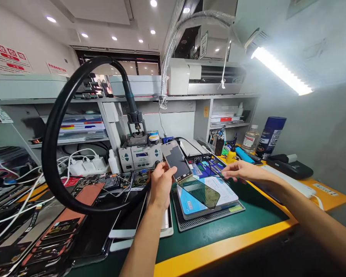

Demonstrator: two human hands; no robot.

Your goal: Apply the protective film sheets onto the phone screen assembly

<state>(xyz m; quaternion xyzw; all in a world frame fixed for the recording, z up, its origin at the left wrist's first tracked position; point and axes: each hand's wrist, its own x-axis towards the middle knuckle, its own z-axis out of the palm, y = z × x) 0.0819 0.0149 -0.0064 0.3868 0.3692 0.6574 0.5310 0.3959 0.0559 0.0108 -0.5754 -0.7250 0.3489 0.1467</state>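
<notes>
My left hand is closed around the lower side of a phone screen panel, thumb on top, its grey and black back towards me. Just below it, a dark see-through phone-shaped sheet lies over a blue and white box. The box rests on a black perforated pad. To the right, my right hand has its fingers bent together beside the blue-patterned mat. A thin dark thing shows at its fingertips, but I cannot make out what it is.
A grey soldering station stands at the back, with a thick black hose looping at left. Phone parts crowd the left side. A yellow bottle, clear bottle and blue spray can stand at right. A lamp shines overhead.
</notes>
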